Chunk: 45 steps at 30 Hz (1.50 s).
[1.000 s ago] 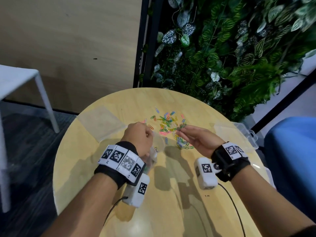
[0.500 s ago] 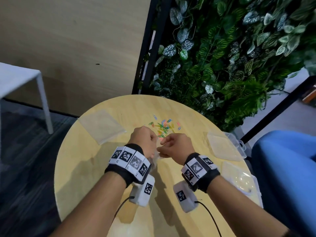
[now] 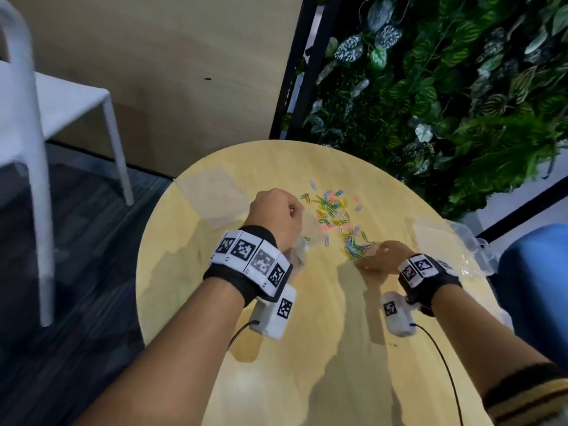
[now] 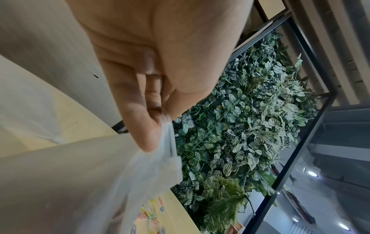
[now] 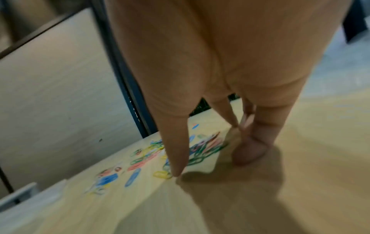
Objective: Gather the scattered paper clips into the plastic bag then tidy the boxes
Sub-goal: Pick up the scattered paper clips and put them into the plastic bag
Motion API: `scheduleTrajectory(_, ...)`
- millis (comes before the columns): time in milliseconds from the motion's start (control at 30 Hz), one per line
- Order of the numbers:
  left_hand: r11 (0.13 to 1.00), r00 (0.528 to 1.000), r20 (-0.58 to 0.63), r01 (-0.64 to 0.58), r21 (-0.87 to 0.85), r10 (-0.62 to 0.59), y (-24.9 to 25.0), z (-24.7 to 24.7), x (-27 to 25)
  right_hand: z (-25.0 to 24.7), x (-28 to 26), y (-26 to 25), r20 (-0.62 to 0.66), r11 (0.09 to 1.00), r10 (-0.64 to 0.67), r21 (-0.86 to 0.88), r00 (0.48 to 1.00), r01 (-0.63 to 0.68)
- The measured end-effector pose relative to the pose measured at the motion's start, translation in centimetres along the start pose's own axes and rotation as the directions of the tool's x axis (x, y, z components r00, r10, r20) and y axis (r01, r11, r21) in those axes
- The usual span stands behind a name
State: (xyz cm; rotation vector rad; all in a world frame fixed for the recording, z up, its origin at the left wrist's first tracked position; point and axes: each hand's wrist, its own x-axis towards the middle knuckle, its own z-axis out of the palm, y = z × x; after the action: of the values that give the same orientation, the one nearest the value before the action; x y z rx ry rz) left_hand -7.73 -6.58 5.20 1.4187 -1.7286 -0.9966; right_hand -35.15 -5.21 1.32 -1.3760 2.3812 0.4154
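Several coloured paper clips [image 3: 333, 212] lie scattered on the far middle of the round wooden table [image 3: 307, 348]. My left hand [image 3: 276, 215] is held above the table just left of them. Its thumb and fingers pinch the top edge of the clear plastic bag [image 4: 168, 142], which hangs below the hand [image 3: 299, 252]. My right hand [image 3: 379, 258] reaches down at the near right end of the pile. In the right wrist view its straight fingers [image 5: 175, 159] spread over the paper clips [image 5: 202, 150], tips at the table, nothing gripped.
A flat clear box [image 3: 215, 192] lies at the table's left rim. More clear plastic boxes [image 3: 451, 241] sit at the right rim. A white chair [image 3: 37, 118] stands to the left, a plant wall [image 3: 430, 87] behind, and a blue seat [image 3: 534, 272] at right.
My right hand came to the bag at the left hand half a second ago and has now gone back right to the clip pile. The left hand still holds the bag.
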Motion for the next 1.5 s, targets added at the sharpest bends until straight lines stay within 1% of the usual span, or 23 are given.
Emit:
scheduleTrajectory(67,1.0,1.0,-0.008,0.02,-0.005,-0.02,-0.4,-0.6,-0.1,0.5,0.6,-0.6,-0.061,0.998,-0.062,-0.016,0.996,0.061)
scheduleTrajectory(167,0.999,0.999,-0.004,0.04,0.004,-0.04,-0.9,-1.3,-0.6,1.1,1.7,-1.5,-0.169,0.978,-0.148,0.125,0.975,0.17)
scheduleTrajectory(300,0.998,0.998,0.031,0.057,0.021,-0.058,-1.2,-1.8,-1.1,2.2,2.1,-2.5,-0.309,0.944,-0.292,0.059,0.905,0.325)
scheduleTrajectory(400,0.997,0.998,0.038,0.051,0.061,-0.053,-1.5,-1.3,-1.3,2.6,1.2,-3.3,-0.363,0.927,-0.35,0.001,0.863,0.376)
scheduleTrajectory(500,0.993,0.995,0.089,0.044,0.106,-0.054,-1.4,-0.4,-1.5,2.8,0.0,-4.1,-0.346,0.94,-0.32,-0.004,0.882,0.34)
scheduleTrajectory(600,0.988,0.992,0.113,0.04,0.151,-0.057,-1.3,0.5,-1.4,2.8,0.2,-3.3,-0.359,0.93,-0.314,0.068,0.879,0.36)
scheduleTrajectory(633,0.985,0.992,0.115,0.034,0.169,-0.054,-1.3,0.8,-1.3,2.7,0.2,-2.8,-0.37,0.922,-0.293,0.134,0.882,0.362)
scheduleTrajectory(700,0.988,0.993,0.107,0.033,0.151,-0.05,-1.2,1.1,-1.2,2.2,0.2,-1.5,-0.379,0.861,-0.177,0.388,0.908,0.33)
scheduleTrajectory(733,0.992,0.994,0.095,0.04,0.123,-0.052,-1.2,1.2,-1.1,1.9,0.1,-0.9,-0.359,0.769,-0.098,0.565,0.928,0.299)
scheduleTrajectory(767,0.994,0.995,0.083,0.051,0.092,-0.059,-1.1,1.3,-0.9,1.5,-0.3,-0.5,-0.297,0.602,-0.033,0.756,0.954,0.256)
scheduleTrajectory(800,0.996,0.995,0.075,0.068,0.061,-0.073,-1.0,1.4,-0.9,1.1,-0.9,-0.4,-0.217,0.364,-0.019,0.908,0.976,0.209)
scheduleTrajectory(833,0.996,0.993,0.073,0.089,0.027,-0.091,-0.9,1.5,-0.9,0.6,-1.8,-0.5,-0.153,0.127,-0.05,0.979,0.987,0.158)
scheduleTrajectory(867,0.994,0.992,0.073,0.108,-0.007,-0.107,-0.8,1.6,-0.9,0.1,-2.5,-0.8,-0.108,-0.057,-0.106,0.993,0.988,0.102)
scheduleTrajectory(900,0.992,0.991,0.075,0.118,-0.034,-0.115,-0.7,1.6,-0.9,-0.3,-3.4,-1.4,-0.08,-0.172,-0.178,0.984,0.981,0.049)
scheduleTrajectory(933,0.991,0.99,0.076,0.12,-0.055,-0.115,-0.6,1.7,-0.9,-0.7,-4.2,-2.1,-0.067,-0.235,-0.255,0.972,0.965,0.005)
scheduleTrajectory(967,0.99,0.991,0.075,0.119,-0.074,-0.113,-0.5,1.7,-1.0,-1.1,-5.1,-3.0,-0.062,-0.256,-0.326,0.966,0.943,-0.025)
scheduleTrajectory(1000,0.989,0.991,0.075,0.118,-0.092,-0.111,-0.4,1.7,-1.0,-1.2,-5.8,-4.0,-0.06,-0.252,-0.384,0.967,0.921,-0.042)
scheduleTrajectory(1067,0.986,0.991,0.075,0.117,-0.119,-0.108,-0.3,1.6,-1.0,-1.1,-6.8,-6.0,-0.048,-0.163,-0.457,0.986,0.888,-0.03)
scheduleTrajectory(1200,0.981,0.993,0.059,0.115,-0.158,-0.107,-0.5,1.1,-0.9,-0.7,-7.2,-8.7,-0.074,0.152,-0.43,0.977,0.9,0.153)
scheduleTrajectory(1267,0.985,0.994,0.061,0.098,-0.145,-0.09,-0.4,0.8,-0.9,-0.8,-7.0,-9.1,-0.13,0.337,-0.43,0.895,0.893,0.293)
scheduleTrajectory(1333,0.987,0.995,0.063,0.087,-0.134,-0.079,-0.3,0.6,-0.8,-1.2,-7.0,-9.3,-0.224,0.466,-0.44,0.771,0.87,0.434)
scheduleTrajectory(1433,0.983,0.994,0.062,0.101,-0.15,-0.093,-0.4,0.4,-0.7,-2.2,-7.4,-9.5,-0.335,0.566,-0.515,0.558,0.789,0.607)
scheduleTrajectory(1500,0.983,0.994,0.053,0.102,-0.155,-0.095,-0.3,0.2,-0.6,-2.9,-7.4,-9.6,-0.25,0.589,-0.622,0.474,0.742,0.654)
